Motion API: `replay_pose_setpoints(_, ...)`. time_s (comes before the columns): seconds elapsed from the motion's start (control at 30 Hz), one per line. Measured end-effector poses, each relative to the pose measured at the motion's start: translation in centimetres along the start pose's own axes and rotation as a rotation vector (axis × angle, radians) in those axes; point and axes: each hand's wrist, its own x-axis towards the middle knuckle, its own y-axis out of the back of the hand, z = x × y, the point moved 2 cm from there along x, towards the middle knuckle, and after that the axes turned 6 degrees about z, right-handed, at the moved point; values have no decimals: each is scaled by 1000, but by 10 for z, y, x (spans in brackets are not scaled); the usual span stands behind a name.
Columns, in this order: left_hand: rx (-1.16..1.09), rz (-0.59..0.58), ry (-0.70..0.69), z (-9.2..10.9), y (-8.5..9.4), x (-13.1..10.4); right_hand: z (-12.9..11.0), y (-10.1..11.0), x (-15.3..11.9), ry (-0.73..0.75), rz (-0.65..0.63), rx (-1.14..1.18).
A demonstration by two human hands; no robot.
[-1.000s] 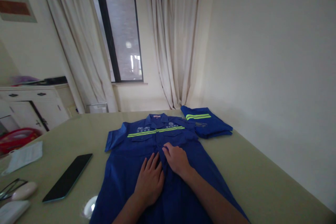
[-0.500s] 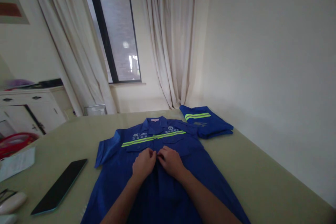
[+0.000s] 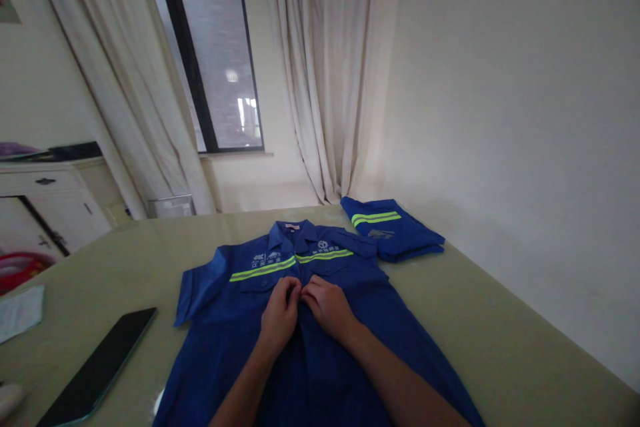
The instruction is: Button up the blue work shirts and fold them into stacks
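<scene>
A blue short-sleeved work shirt [image 3: 350,320] with yellow-green reflective stripes and white print on the chest lies spread on the table, its collar pointing away from me. At the middle of its front, just below the stripes, my left hand [image 3: 281,310] pinches the edge of the front opening. Beside it, almost touching, my right hand [image 3: 327,303] pinches the same opening from the other side. Both sets of fingers are closed on the cloth. Whatever lies between the fingertips, such as a button, is hidden.
A folded blue garment [image 3: 395,237] with a similar stripe lies at the back right, against the shirt's sleeve. On the left are a dark tablet [image 3: 103,363], a paper sheet [image 3: 23,313] and a red basin [image 3: 23,270]. The wall borders the table's right side.
My view has shifted slightly to the right. My hands have drawn closer together at the shirt front, the left one now more upright, and the cloth there has moved a little.
</scene>
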Motion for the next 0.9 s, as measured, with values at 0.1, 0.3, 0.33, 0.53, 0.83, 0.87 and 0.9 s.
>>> replay_pose_setpoints(0.1, -18, -35, -33, -1, 2, 3, 0, 2, 1, -84, 11, -65)
replay_pose_setpoints(0.3, 61, -69, -50, 1, 3, -4, 4, 2, 3, -173, 27, -41)
replay_pose_setpoints(0.33, 99, -50, -48, 3, 2, -8, 5, 1, 2, -144, 32, -6)
replay_pose_setpoints(0.53, 651, -172, -164, 24, -2, -37, 4, 1, 1, -196, 43, -50)
replay_pose_setpoints(0.83, 686, -308, -275, 37, 21, -70, 3, -6, 26, -214, 6, -121)
replay_pose_setpoints(0.87, 658, -300, -262, 37, 24, -64, 4, -9, 26, -216, 8, -119)
replay_pose_setpoints(0.9, 618, -278, -216, 36, 27, -55, 5, -11, 25, -214, 11, -119)
